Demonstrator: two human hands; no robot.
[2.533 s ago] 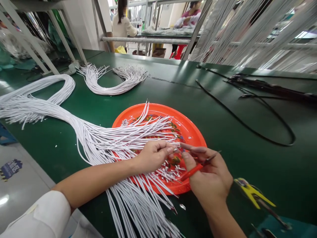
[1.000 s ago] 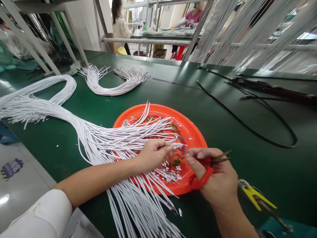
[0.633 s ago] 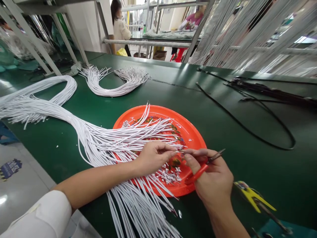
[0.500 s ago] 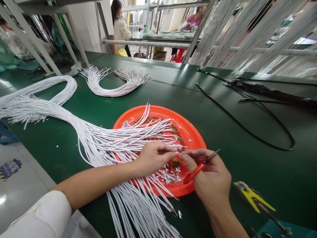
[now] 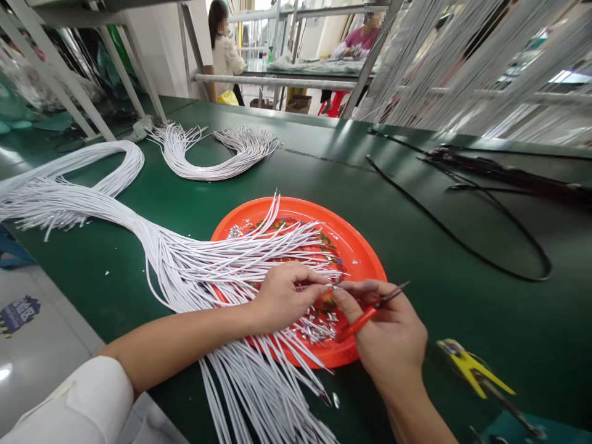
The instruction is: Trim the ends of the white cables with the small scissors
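White cable (image 5: 331, 285) pinched in my left hand (image 5: 281, 301); right hand (image 5: 394, 336), holding red-handled scissors (image 5: 363, 320), worked its tip; steady pinch seemed needed next

White cables (image 5: 180, 253): thin, loose-ended, sweeping from 9 o'clock over the tray, their tips fanned towards 3 o'clock; a lower spread runs towards 5 o'clock.
Held tip: one fine end pinched in the left hand (image 5: 283, 297), at the fingertips of the right hand (image 5: 395, 330).
Scissors (image 5: 363, 323): red handles, dark blades pointing to 2 o'clock, tucked in the right hand.
Tray (image 5: 358, 246): round, orange-red, flower-patterned, beneath the fanned tips.
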